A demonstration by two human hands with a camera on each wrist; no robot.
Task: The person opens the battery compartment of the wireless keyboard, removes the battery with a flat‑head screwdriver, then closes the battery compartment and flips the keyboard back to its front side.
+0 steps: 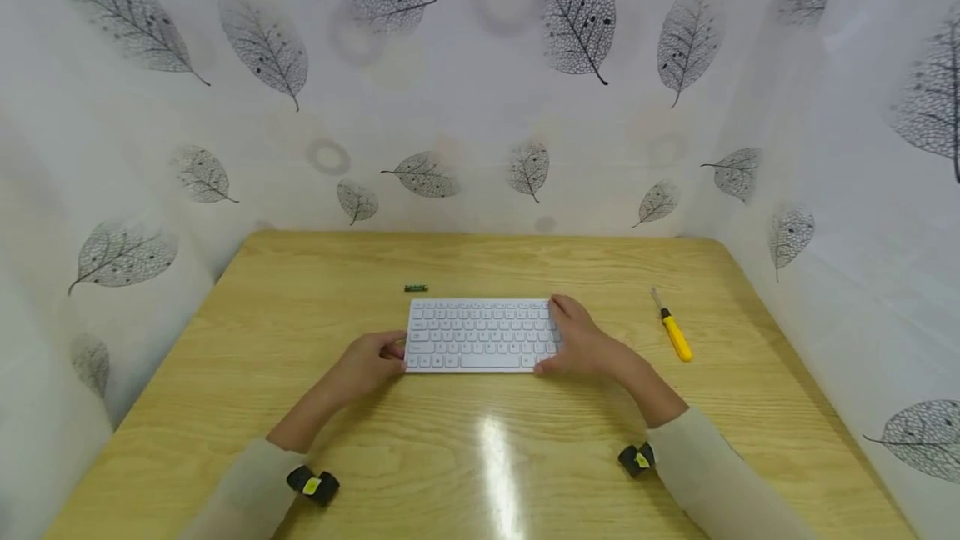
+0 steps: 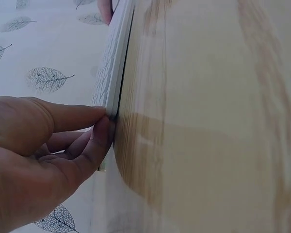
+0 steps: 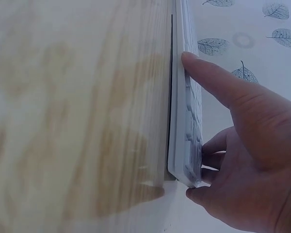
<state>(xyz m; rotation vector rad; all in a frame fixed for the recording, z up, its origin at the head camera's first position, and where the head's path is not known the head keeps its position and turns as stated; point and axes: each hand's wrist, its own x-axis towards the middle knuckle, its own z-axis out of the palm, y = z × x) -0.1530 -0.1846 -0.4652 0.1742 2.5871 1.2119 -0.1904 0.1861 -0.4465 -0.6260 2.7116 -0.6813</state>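
Observation:
A white compact keyboard (image 1: 480, 336) lies on the wooden table with its space bar towards me. At its left end, my left hand (image 1: 372, 359) pinches the near corner; in the left wrist view the thumb (image 2: 82, 116) is on top and a fingertip is at the lower edge. My right hand (image 1: 581, 342) grips across the right end, thumb at the near edge and fingers at the far corner. From the right wrist view, a dark line runs under the keyboard (image 3: 182, 121); I cannot tell whether that end is raised.
Beyond the keyboard's far left corner lies a small green battery (image 1: 416, 287). To the right of my right hand is a screwdriver (image 1: 677, 338) with a yellow handle, its shaft pointing away. A leaf-patterned curtain (image 1: 465, 115) surrounds the table's (image 1: 300, 273) back and sides.

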